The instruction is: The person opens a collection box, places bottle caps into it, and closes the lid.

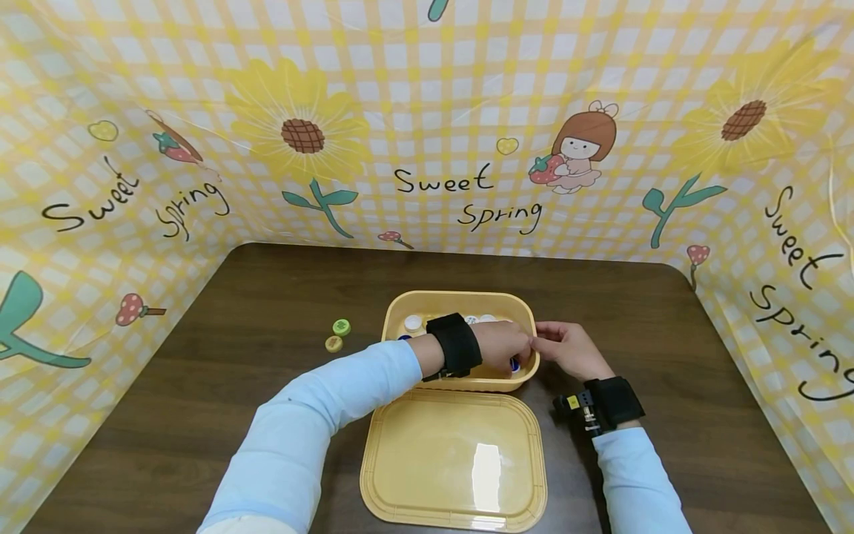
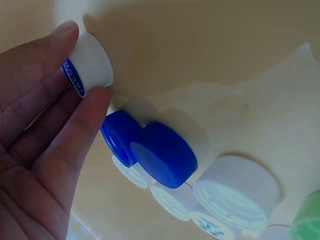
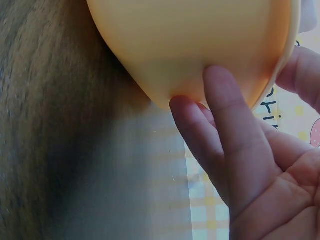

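My left hand [image 1: 499, 345] reaches into the yellow plastic box [image 1: 460, 299] at its right end. Between thumb and fingertip it pinches a white bottle cap with a blue printed top [image 2: 91, 65], held on its side. Just beside that cap are two blue bottle caps [image 2: 167, 155], with white bottle caps [image 2: 237, 192] and a green bottle cap [image 2: 307, 220] beyond them. At the box's right end, my right hand [image 1: 572, 350] grips the wall. Its fingers [image 3: 235, 110] press the outside, and the thumb lies at the rim. In the head view, my left hand hides part of the contents.
A yellow lid [image 1: 454, 460] lies flat in front of the box. Left of the box, a green bottle cap [image 1: 342, 327] and a yellowish bottle cap [image 1: 333, 343] sit on the dark wooden table [image 1: 267, 297]. A checked cloth [image 1: 427, 111] hangs around the back and sides.
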The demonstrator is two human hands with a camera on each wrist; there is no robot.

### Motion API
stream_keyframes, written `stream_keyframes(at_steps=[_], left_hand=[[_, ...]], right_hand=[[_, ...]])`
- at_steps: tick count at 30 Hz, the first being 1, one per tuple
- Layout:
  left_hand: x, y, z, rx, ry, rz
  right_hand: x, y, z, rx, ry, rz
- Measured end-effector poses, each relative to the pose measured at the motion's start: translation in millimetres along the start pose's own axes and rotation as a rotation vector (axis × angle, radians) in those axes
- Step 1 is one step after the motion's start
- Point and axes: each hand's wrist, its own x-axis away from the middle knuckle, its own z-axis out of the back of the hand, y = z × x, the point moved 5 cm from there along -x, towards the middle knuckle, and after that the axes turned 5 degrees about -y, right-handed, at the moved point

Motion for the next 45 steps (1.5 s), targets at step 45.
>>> stream_keyframes(at_steps=[45], left_hand=[[78.6,-17.4,58.9,0.152,0.219,0.092]], right_hand=[[1.5,-1.2,-3.4,0.026,0.014,-0.101]])
